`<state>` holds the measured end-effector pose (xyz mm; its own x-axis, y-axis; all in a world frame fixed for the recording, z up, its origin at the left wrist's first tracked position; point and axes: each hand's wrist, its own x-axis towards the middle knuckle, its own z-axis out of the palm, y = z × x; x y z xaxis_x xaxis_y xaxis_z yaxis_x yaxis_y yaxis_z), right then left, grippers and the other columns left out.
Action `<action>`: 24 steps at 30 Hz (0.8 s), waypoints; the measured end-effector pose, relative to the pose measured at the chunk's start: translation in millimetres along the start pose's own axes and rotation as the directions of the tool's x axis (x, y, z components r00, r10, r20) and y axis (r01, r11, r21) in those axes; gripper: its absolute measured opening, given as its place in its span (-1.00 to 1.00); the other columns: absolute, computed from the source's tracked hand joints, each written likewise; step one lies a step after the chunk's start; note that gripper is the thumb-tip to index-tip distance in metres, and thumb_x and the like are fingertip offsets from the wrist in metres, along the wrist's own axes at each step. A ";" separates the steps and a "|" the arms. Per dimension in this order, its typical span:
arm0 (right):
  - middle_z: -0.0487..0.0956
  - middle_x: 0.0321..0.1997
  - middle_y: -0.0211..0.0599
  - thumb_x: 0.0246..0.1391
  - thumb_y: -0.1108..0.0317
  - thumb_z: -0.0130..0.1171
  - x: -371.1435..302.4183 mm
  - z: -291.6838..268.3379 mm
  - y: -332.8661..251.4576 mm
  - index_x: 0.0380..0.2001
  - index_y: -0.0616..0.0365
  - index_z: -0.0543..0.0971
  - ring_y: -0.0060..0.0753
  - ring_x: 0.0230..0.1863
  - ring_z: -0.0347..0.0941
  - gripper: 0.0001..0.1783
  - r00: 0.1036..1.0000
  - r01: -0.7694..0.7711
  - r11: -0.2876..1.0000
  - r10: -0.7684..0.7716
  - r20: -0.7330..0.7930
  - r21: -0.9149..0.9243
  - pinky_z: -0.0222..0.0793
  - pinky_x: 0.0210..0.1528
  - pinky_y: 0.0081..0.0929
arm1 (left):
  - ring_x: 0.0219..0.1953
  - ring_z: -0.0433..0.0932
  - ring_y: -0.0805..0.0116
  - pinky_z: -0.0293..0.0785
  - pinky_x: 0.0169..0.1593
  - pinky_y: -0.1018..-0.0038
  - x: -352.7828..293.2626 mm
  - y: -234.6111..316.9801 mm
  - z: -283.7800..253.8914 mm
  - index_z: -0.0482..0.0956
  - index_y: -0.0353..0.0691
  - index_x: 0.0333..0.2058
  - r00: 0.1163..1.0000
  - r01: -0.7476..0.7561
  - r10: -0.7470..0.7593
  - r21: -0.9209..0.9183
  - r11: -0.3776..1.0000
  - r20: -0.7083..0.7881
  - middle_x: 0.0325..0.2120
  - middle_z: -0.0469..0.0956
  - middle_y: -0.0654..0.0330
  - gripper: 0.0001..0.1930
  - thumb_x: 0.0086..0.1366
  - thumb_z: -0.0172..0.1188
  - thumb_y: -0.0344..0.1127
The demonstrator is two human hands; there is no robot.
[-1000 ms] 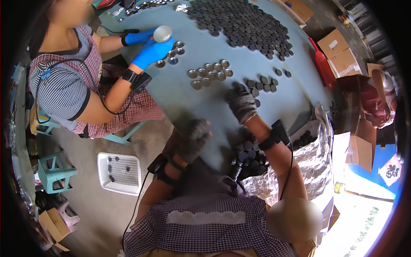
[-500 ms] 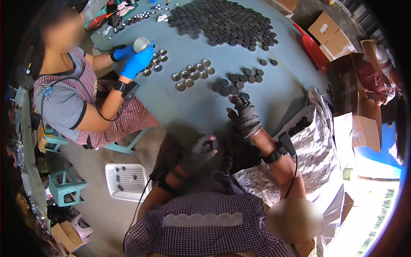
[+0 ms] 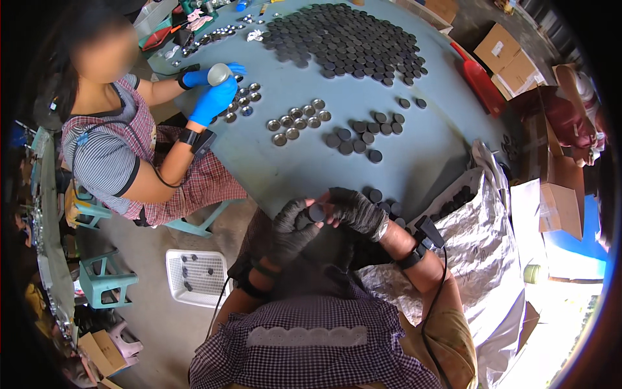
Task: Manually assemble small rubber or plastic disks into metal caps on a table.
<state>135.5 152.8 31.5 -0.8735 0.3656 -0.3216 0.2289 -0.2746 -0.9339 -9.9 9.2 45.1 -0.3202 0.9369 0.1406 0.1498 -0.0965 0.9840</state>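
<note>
Close to the table's near edge, my left hand (image 3: pixel 289 228), in a dark fingerless glove, is closed round a small black round disc (image 3: pixel 316 212). My right hand (image 3: pixel 355 212), gloved the same way, meets it from the right. Its bare fingertips are pinched together at the disc's side. Part of the disc is hidden by the fingers. A few more black discs (image 3: pixel 375 196) lie just beyond my right hand at the table edge. Farther up the table sits a loose cluster of black discs (image 3: pixel 346 147), beside rows of shiny metal cups (image 3: pixel 292 133).
A large spread of black discs (image 3: pixel 343 42) covers the far table. At left a co-worker's blue-gloved hand (image 3: pixel 216 104) holds a pale cylinder (image 3: pixel 219 74). A silvery sack (image 3: pixel 447 259) lies right of me; a white basket (image 3: pixel 194 295) stands on the floor at left.
My right hand has drawn back from the disc cluster to my left hand, its spread fingers now closed at the disc. The left hand has risen slightly. Discs by the table edge are uncovered.
</note>
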 end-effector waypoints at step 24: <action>0.47 -0.39 -0.48 0.20 0.39 0.05 1.5 -3.5 3.1 0.07 0.21 0.38 -0.64 -0.46 0.43 -0.63 0.984 -0.020 0.999 0.013 -0.179 -0.039 0.33 -0.48 -0.72 | -0.19 0.50 0.39 0.46 -0.07 0.48 1.2 -49.1 12.1 0.49 -0.34 -0.07 0.985 -0.100 0.101 0.015 0.995 -0.141 -0.18 0.50 0.16 -0.58 0.05 0.32 -0.60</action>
<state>136.5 155.7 27.5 -0.7794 0.5153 -0.3565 0.2634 -0.2468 -0.9326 -6.3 19.1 -4.3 -0.4325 0.8653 0.2535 0.1951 -0.1846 0.9632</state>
